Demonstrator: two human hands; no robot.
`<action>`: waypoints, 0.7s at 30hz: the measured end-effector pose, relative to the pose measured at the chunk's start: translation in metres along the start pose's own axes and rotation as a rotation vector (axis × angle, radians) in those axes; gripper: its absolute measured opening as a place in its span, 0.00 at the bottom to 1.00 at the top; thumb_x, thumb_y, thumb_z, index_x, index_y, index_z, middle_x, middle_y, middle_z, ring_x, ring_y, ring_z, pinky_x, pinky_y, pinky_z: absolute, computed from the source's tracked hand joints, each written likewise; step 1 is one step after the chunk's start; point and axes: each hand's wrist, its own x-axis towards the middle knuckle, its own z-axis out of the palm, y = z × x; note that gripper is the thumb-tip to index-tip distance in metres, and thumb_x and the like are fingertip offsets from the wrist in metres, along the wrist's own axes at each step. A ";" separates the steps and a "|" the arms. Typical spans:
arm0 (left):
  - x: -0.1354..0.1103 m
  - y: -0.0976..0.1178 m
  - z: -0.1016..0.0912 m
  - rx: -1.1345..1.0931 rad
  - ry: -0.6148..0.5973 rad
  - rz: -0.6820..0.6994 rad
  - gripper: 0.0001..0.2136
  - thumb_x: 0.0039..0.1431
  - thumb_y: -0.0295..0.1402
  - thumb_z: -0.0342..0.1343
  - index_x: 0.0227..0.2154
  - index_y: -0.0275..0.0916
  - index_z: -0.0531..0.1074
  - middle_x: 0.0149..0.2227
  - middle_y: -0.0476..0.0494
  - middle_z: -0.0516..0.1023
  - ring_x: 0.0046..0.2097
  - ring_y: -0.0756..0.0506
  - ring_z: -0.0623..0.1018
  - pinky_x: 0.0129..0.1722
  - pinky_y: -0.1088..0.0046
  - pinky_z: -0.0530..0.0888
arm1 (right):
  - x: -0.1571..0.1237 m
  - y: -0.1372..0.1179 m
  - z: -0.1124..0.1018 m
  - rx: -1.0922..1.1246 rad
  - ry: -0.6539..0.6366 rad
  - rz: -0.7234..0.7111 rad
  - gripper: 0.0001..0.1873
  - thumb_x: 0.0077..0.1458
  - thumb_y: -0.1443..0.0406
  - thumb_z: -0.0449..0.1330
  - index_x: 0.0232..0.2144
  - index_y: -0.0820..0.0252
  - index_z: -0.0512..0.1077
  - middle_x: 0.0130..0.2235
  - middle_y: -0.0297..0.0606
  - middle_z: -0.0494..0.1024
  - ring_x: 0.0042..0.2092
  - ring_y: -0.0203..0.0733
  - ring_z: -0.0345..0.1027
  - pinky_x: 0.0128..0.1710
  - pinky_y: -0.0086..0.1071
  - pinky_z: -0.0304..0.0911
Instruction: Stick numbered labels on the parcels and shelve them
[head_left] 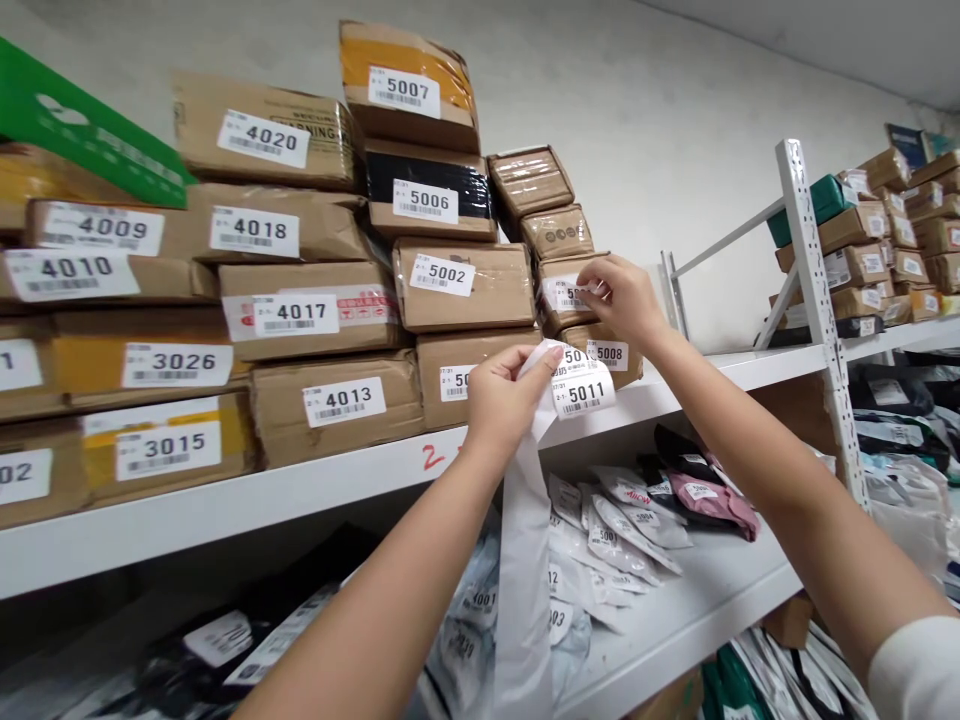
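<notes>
My left hand (pixel 501 398) is closed around a strip of white number labels (pixel 583 398); one printed 5011 shows at its end, and the pale backing strip (pixel 525 590) hangs down below. My right hand (pixel 628 305) is pinched on the edge of a label (pixel 559 293), which lies against the front of a small cardboard box (pixel 551 318). Fingers cover part of that label's number. Just below it sits a box with a label (pixel 607 354) reading 5008, partly behind the strip.
Stacked cardboard boxes (pixel 465 310) with number labels fill the white shelf (pixel 300 500) to the left. Bagged parcels (pixel 607 535) lie on the lower shelf. A perforated metal upright (pixel 817 300) stands at right, and a green sign (pixel 90 135) juts in at upper left.
</notes>
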 end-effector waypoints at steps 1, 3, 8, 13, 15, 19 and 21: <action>0.000 0.000 0.000 -0.004 0.006 -0.001 0.17 0.40 0.47 0.70 0.25 0.38 0.79 0.26 0.47 0.80 0.28 0.48 0.73 0.28 0.73 0.70 | -0.002 -0.002 0.000 -0.075 0.002 -0.033 0.06 0.58 0.69 0.60 0.39 0.59 0.76 0.45 0.41 0.78 0.38 0.40 0.70 0.41 0.34 0.67; 0.000 -0.001 0.001 -0.009 0.006 -0.002 0.17 0.40 0.48 0.69 0.25 0.38 0.79 0.26 0.47 0.79 0.28 0.48 0.73 0.28 0.73 0.70 | -0.007 -0.008 0.000 -0.212 0.018 -0.047 0.08 0.59 0.69 0.61 0.42 0.55 0.75 0.50 0.41 0.76 0.39 0.41 0.70 0.38 0.34 0.66; -0.003 0.000 0.005 -0.023 -0.006 0.027 0.19 0.41 0.50 0.68 0.25 0.39 0.76 0.26 0.48 0.77 0.28 0.49 0.73 0.29 0.73 0.71 | -0.009 -0.020 -0.005 -0.367 0.091 0.016 0.23 0.54 0.70 0.67 0.53 0.55 0.72 0.56 0.47 0.73 0.49 0.50 0.68 0.38 0.37 0.66; -0.001 -0.002 0.004 -0.056 0.008 0.154 0.21 0.44 0.54 0.67 0.25 0.39 0.74 0.28 0.48 0.78 0.32 0.48 0.74 0.35 0.73 0.72 | -0.015 -0.024 -0.013 -0.020 -0.002 0.075 0.06 0.61 0.63 0.63 0.35 0.60 0.77 0.40 0.44 0.80 0.46 0.48 0.71 0.45 0.40 0.68; 0.002 -0.001 0.002 -0.059 0.010 0.183 0.21 0.45 0.54 0.67 0.25 0.39 0.75 0.28 0.47 0.79 0.33 0.48 0.75 0.37 0.72 0.73 | -0.021 -0.031 -0.014 0.278 -0.093 0.129 0.11 0.63 0.59 0.61 0.35 0.61 0.78 0.38 0.41 0.81 0.42 0.44 0.73 0.43 0.37 0.69; 0.008 0.003 0.000 -0.115 -0.042 0.145 0.22 0.44 0.53 0.69 0.31 0.39 0.79 0.33 0.44 0.82 0.36 0.45 0.78 0.39 0.70 0.75 | -0.029 -0.042 -0.011 0.704 -0.296 0.287 0.12 0.53 0.59 0.70 0.36 0.62 0.78 0.35 0.39 0.81 0.37 0.39 0.74 0.37 0.32 0.71; 0.012 0.006 0.000 -0.122 -0.070 0.125 0.22 0.41 0.50 0.71 0.33 0.39 0.80 0.35 0.43 0.83 0.38 0.44 0.80 0.39 0.69 0.76 | -0.027 -0.044 -0.010 0.765 -0.282 0.367 0.14 0.47 0.62 0.74 0.35 0.63 0.78 0.32 0.37 0.80 0.35 0.37 0.74 0.35 0.30 0.70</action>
